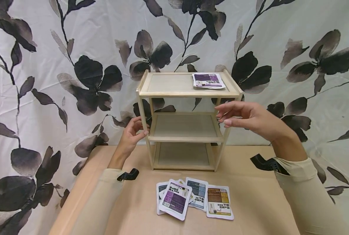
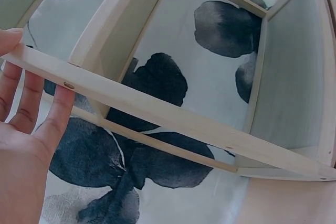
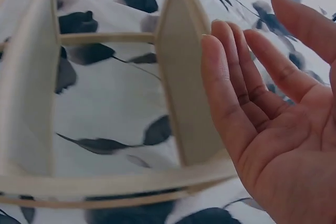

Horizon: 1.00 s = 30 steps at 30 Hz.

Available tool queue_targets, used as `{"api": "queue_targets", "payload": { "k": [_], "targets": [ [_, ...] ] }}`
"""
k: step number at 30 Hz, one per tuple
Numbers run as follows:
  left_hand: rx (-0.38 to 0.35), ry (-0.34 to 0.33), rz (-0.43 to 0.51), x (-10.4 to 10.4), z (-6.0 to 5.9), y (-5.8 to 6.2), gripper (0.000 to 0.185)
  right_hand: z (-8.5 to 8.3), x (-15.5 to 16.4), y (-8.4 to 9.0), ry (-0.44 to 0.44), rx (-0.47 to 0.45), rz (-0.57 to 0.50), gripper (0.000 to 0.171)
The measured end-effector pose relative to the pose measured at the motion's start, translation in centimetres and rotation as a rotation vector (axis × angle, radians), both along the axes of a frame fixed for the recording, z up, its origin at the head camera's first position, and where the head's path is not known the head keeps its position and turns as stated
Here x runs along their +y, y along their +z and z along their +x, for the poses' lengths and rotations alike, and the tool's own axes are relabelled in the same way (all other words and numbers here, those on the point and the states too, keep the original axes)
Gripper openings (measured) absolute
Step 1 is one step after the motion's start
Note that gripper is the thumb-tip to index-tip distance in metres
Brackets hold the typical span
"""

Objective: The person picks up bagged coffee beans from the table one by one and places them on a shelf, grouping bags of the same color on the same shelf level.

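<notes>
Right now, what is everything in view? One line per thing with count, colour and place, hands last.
Light wooden three-tier shelf rack: one, pale wood, standing on the table before the backdrop.
Purple-and-white flat sachet: one, on the rack's top tier, right side.
Flat printed sachets: about five, white with purple, blue-grey and brown panels, overlapping on the table in front of the rack.
Tan table: one, under everything.
Floral cloth backdrop: one, white with black flowers, behind.
Left hand: touches the rack's left front post.
Right hand: open, beside the rack's right side.
</notes>
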<state>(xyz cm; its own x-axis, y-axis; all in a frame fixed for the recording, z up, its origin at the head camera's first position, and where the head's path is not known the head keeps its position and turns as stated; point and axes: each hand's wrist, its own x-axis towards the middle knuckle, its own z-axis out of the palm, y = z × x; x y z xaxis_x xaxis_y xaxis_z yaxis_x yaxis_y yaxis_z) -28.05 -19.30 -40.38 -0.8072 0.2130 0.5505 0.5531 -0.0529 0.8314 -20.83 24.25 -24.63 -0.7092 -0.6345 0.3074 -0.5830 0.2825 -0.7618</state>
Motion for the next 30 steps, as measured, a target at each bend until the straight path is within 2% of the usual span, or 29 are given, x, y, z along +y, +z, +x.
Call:
{"api": "queue_targets", "payload": {
  "k": [11,18,26,30],
  "targets": [
    [0.018,-0.007,0.019,0.0,0.0,-0.4,0.055,-0.2,-2.7,-5.6,0.138,-0.164,0.018,0.044],
    [0.044,-0.025,0.032,0.0,-0.3,-0.5,0.053,-0.3,-4.4,-10.2,0.218,-0.291,-0.019,0.045],
    [0.031,-0.046,0.080,0.2,-0.3,-0.5,0.050,-0.7,-5.8,-14.5,0.260,-0.386,-0.060,0.043],
    [0.035,-0.046,0.081,0.2,-0.3,-0.7,0.049,-1.0,-6.2,-16.7,0.244,-0.408,-0.068,0.043]
  ]
}}
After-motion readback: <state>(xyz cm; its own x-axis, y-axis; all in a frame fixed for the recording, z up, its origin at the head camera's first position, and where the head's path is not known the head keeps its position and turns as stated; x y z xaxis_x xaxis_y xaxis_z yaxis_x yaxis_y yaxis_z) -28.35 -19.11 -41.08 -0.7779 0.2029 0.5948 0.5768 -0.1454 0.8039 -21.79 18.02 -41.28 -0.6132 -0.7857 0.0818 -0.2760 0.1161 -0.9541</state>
